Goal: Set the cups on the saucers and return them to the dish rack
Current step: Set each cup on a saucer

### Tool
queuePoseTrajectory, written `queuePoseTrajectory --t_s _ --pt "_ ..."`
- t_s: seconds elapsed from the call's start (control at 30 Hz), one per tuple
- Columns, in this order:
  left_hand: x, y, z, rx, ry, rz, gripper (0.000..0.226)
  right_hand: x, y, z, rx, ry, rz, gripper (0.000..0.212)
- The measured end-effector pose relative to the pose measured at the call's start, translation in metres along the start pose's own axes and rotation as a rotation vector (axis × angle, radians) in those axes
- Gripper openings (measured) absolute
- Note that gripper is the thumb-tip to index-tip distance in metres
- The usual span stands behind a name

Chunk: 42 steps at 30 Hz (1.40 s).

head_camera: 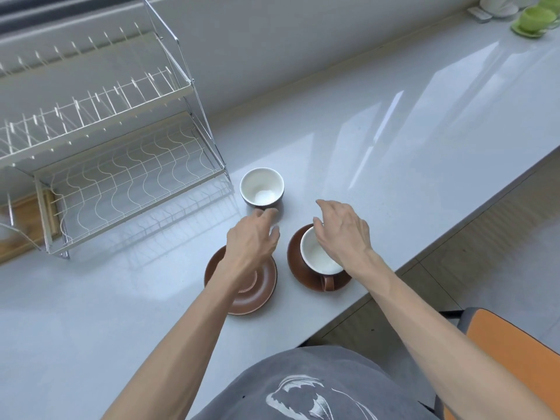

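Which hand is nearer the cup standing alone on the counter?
Left. The left hand reaches toward the lone cup, fingertips just short of its base. The right hand is off to the side, over the cup on the saucer.

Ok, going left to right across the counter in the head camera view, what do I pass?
Wooden board → dish rack → empty brown saucer → brown cup on its saucer → green cups at the far right.

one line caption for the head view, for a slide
Right hand over a cup on its saucer; left hand reaches toward the second cup.
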<state>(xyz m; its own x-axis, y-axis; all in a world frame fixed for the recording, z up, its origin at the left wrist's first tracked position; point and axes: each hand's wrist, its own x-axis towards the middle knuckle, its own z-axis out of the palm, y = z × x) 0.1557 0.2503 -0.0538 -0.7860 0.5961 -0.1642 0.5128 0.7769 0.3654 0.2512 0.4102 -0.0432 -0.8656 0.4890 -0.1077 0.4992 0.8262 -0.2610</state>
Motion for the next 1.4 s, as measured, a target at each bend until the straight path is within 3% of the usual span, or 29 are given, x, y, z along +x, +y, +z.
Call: queuePoseTrajectory --t_s 0.13,0.43,0.6,0.87,1.03,1.4 --pt "0.018 -0.016 -0.013 0.097 0.161 -0.009 0.042 0.021 -0.014 0.015 0.023 0.043 -0.120 0.048" --pt "0.047 -0.037 -0.015 -0.119 0.159 -0.153 0.049 0.058 -0.036 0.035 0.100 -0.009 -0.169 0.052" --pt "0.063 -0.042 -0.010 -0.326 0.111 -0.252 0.049 0.076 -0.046 0.034 0.215 -0.079 -0.095 0.054" --pt "0.080 -0.053 -0.005 -0.913 -0.011 -0.490 0.049 0.099 -0.056 0.043 0.468 -0.207 0.108 0.058" --pt "0.085 -0.053 0.000 -0.990 -0.039 -0.523 0.048 0.108 -0.059 0.052 0.621 -0.240 0.243 0.061" --pt "0.068 -0.051 -0.004 -1.019 0.036 -0.552 0.045 0.090 -0.066 0.046 0.655 -0.159 0.231 0.060"
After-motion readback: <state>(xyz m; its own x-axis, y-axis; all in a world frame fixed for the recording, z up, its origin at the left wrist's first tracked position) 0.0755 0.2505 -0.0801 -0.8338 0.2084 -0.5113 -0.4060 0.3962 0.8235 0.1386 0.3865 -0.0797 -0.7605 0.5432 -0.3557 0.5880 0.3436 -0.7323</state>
